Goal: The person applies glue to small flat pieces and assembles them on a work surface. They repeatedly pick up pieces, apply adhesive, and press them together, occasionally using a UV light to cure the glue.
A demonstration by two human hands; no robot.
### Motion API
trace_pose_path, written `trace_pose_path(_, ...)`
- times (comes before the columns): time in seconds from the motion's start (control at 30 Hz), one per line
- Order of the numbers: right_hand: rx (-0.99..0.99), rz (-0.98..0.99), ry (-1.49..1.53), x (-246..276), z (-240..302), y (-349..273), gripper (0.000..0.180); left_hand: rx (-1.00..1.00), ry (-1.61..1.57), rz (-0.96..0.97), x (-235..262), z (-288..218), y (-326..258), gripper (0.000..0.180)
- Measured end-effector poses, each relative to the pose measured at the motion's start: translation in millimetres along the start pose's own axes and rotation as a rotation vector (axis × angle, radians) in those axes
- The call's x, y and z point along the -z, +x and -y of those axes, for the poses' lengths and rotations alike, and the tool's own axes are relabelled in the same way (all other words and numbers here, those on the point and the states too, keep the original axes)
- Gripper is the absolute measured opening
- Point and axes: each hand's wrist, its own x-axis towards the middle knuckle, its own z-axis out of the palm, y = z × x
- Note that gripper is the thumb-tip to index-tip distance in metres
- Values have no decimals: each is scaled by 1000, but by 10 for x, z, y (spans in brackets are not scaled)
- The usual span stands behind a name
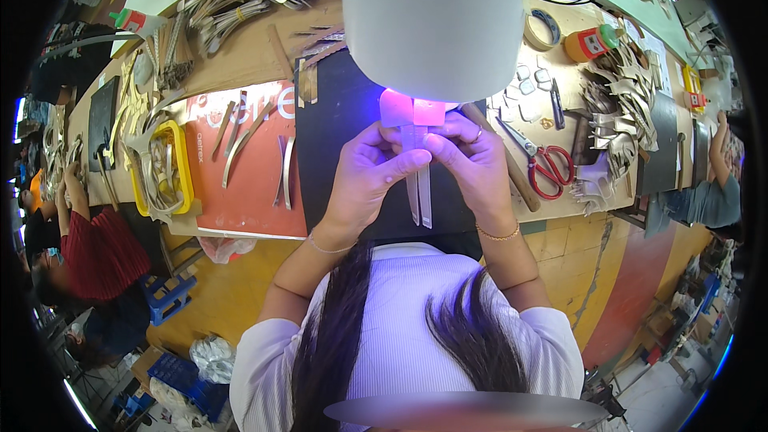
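Close under a large white cylinder (436, 24), my two hands hold up a strap piece (416, 160). Its wide, blocky top glows pink in purple-blue light, and two narrow greyish strips hang down from it side by side. My left hand (366, 172) is closed on its left side, the thumb pressing the strips just below the top. On the other side my right hand (472, 160) pinches it with the thumb near the seam. The fingertips behind the piece are hidden. A black mat (320, 152) lies beneath.
Right of me lie red-handled scissors (548, 168), a tape roll (542, 30), an orange bottle (590, 44) and a heap of silvery straps (620, 112). On the left are a red sheet (212, 200), loose strips and a yellow basket (186, 168). People sit at both sides.
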Motion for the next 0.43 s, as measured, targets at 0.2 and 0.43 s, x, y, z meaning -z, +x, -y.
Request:
trace_pose_path(0.2,-95,-64,12,7,-2,2,14,-18,-3,-37,-38,67,8,20)
trace_pose_path(0.43,-99,-75,-4,24,-6,7,13,-27,47,3,53,127,10,30)
